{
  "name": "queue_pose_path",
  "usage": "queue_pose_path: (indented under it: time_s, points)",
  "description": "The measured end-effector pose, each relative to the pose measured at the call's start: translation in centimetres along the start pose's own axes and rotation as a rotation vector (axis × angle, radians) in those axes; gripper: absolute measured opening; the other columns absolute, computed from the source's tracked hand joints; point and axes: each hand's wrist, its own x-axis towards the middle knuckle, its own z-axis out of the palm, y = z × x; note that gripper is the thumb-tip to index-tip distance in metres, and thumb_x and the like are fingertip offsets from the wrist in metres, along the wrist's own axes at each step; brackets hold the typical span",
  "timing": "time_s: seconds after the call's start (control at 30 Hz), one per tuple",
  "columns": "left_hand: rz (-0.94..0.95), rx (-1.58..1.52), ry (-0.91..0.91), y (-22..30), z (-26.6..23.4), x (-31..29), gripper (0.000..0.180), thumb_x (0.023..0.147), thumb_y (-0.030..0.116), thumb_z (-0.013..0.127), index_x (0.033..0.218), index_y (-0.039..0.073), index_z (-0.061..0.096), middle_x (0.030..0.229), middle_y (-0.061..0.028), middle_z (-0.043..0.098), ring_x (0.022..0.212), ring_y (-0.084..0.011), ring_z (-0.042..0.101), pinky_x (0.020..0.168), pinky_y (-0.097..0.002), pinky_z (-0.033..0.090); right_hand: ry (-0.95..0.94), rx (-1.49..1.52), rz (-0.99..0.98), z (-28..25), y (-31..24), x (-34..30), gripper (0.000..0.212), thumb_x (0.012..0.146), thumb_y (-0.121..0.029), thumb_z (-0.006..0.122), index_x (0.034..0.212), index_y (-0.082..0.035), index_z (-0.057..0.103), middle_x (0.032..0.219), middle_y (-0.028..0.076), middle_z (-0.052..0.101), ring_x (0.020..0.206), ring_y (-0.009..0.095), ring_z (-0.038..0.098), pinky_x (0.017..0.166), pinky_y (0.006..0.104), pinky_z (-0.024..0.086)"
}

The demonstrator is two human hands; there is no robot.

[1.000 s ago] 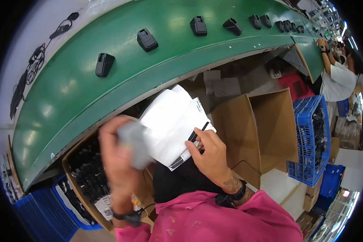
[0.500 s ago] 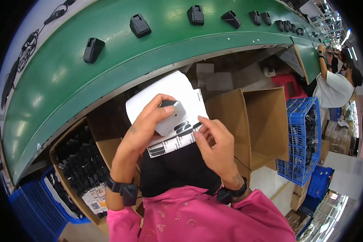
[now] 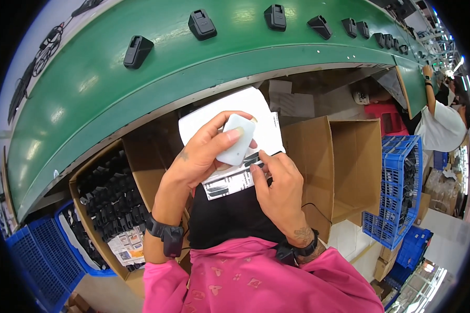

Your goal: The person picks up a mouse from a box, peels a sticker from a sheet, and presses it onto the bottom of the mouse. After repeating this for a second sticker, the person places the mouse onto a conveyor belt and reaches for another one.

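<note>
My left hand (image 3: 201,143) is closed around a pale grey, flat device with rounded corners (image 3: 237,140), the thumb pressed on its face. Beneath it, a white sticker sheet (image 3: 269,133) curves over a roll shape above my lap. Black elongated stickers (image 3: 251,158) and printed strips show along the sheet's near part. My right hand (image 3: 281,180) pinches at the right edge of the sheet beside the black stickers, thumb and index finger close together. Those fingertips partly hide what they grip.
Black angled charger-like units (image 3: 202,24) stand in a row on the green bench (image 3: 104,78). An open carton (image 3: 115,203) of black parts is at left, another carton (image 3: 356,167) at right. Beyond stands a blue crate (image 3: 397,193). Another person (image 3: 441,128) works at far right.
My left hand has turned the pale device, so its broad light face now shows more fully. My right hand stays at the sheet's edge. The whole view has shifted slightly.
</note>
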Motion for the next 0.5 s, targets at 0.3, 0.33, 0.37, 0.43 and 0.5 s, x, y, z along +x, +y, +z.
queue_pose_path:
  time_s: [0.3,0.33,0.37,0.43,0.5]
  points:
    - [0.047,0.054,0.03,-0.7,0.3,-0.7,0.048,0.089,0.008,0.056,0.134,0.008,0.04,0.12,-0.0147,0.057,0.103,-0.0183,0.059,0.091,-0.0322,0.048,0.014,0.41,0.325,0.4,-0.8,-0.4,0.01,0.082,0.001,0.065,0.09,0.004,0.06,0.076,0.002,0.052,0.066,0.007,0.05,0.058,0.0232,0.042]
    - [0.05,0.043,0.031,-0.6,0.4,-0.8,0.049,0.088,0.006,0.056,0.135,0.008,0.039,0.121,-0.0149,0.057,0.102,-0.0188,0.059,0.091,-0.0329,0.048,0.039,0.427,0.302,0.3,-1.0,-0.4,0.007,0.084,0.002,0.064,0.087,0.003,0.058,0.077,0.0,0.051,0.068,0.005,0.048,0.06,0.0207,0.041]
    - [0.05,0.042,0.031,-0.6,0.5,-1.0,0.049,0.088,0.006,0.056,0.135,0.008,0.039,0.121,-0.0149,0.057,0.102,-0.0188,0.059,0.091,-0.0329,0.048,0.038,0.426,0.302,0.1,-1.1,-0.5,0.007,0.084,0.002,0.064,0.087,0.003,0.058,0.077,0.0,0.051,0.068,0.005,0.048,0.06,0.0207,0.041]
    - [0.058,0.021,0.075,-0.5,0.7,-1.1,0.049,0.089,0.005,0.057,0.134,0.007,0.039,0.12,-0.0151,0.057,0.1,-0.0193,0.061,0.09,-0.0337,0.049,0.038,0.484,0.26,-0.8,-0.9,-1.1,0.006,0.085,0.003,0.062,0.086,0.002,0.056,0.077,0.0,0.051,0.069,0.005,0.047,0.062,0.0185,0.038]
    - [0.065,0.023,0.064,-0.5,1.3,-0.9,0.048,0.089,0.005,0.056,0.134,0.007,0.039,0.118,-0.0148,0.057,0.1,-0.0196,0.061,0.09,-0.0336,0.049,0.001,0.683,0.275,-2.2,0.2,-1.7,0.006,0.088,0.002,0.058,0.09,0.0,0.053,0.085,-0.001,0.051,0.069,0.004,0.047,0.062,0.0174,0.037]
